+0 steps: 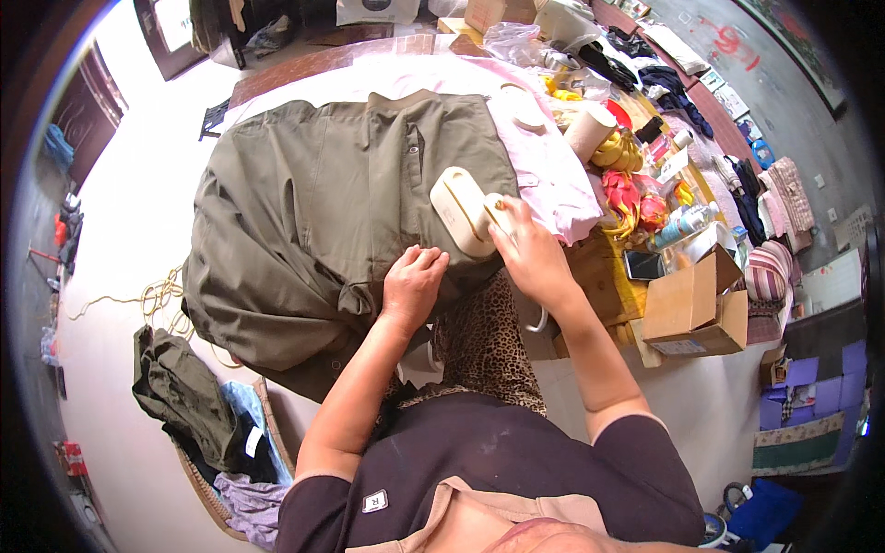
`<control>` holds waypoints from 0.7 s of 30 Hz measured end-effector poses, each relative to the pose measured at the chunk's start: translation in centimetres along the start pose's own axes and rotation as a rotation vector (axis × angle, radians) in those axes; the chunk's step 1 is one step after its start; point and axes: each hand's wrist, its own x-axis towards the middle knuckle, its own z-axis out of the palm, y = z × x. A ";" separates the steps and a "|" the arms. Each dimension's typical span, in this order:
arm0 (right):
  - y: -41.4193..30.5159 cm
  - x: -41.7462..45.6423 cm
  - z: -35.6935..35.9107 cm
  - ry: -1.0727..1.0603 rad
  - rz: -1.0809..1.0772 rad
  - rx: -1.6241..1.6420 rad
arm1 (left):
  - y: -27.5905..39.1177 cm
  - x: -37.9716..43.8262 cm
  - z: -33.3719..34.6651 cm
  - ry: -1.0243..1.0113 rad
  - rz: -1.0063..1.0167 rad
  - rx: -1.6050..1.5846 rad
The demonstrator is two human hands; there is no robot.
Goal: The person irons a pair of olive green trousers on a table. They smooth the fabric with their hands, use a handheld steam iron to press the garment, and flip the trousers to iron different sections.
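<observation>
An olive-green garment point(311, 173) with a buttoned pocket lies spread over pale pink fabric point(553, 173), its near side hanging in folds. My right hand point(531, 257) is closed around the handle of a cream handheld garment iron point(456, 211), whose body is over the garment's right part. Below my right wrist, part of a white cord point(538, 321) shows. My left hand point(413, 287) rests at the garment's near edge, left of the iron, with its fingers bent and close together. Its thumb and fingertips are partly hidden, so whether it pinches the fabric is unclear.
Beside the pink fabric stand a paper roll point(591, 130), bananas point(619, 151), dragon fruit point(622, 197), a plastic bottle point(681, 227), a phone point(643, 265) and an open cardboard box point(691, 307). A basket of clothes point(207, 498) and a coiled cord point(162, 297) are at lower left.
</observation>
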 end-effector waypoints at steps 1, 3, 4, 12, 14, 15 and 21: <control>0.7 1.8 0.7 0.017 0.013 -0.022 | 0.1 -0.1 0.0 -0.010 -0.002 0.005; 0.5 6.6 1.1 -0.015 0.087 -0.058 | -0.1 -0.1 -0.2 -0.025 -0.016 0.037; 1.0 9.4 1.8 0.037 0.096 -0.069 | -0.1 0.0 -0.2 -0.017 -0.014 0.033; 5.0 19.4 3.1 0.085 0.105 0.004 | 0.2 0.6 -0.2 -0.006 0.008 0.017; 3.7 13.7 2.5 0.090 -0.001 0.013 | 0.0 0.2 -0.1 -0.013 -0.001 0.030; 2.6 10.1 1.6 0.039 0.070 0.007 | -0.1 0.1 -0.2 -0.013 -0.006 0.039; 2.3 1.0 -1.3 0.015 0.015 0.006 | 0.3 0.6 0.1 -0.008 0.019 0.033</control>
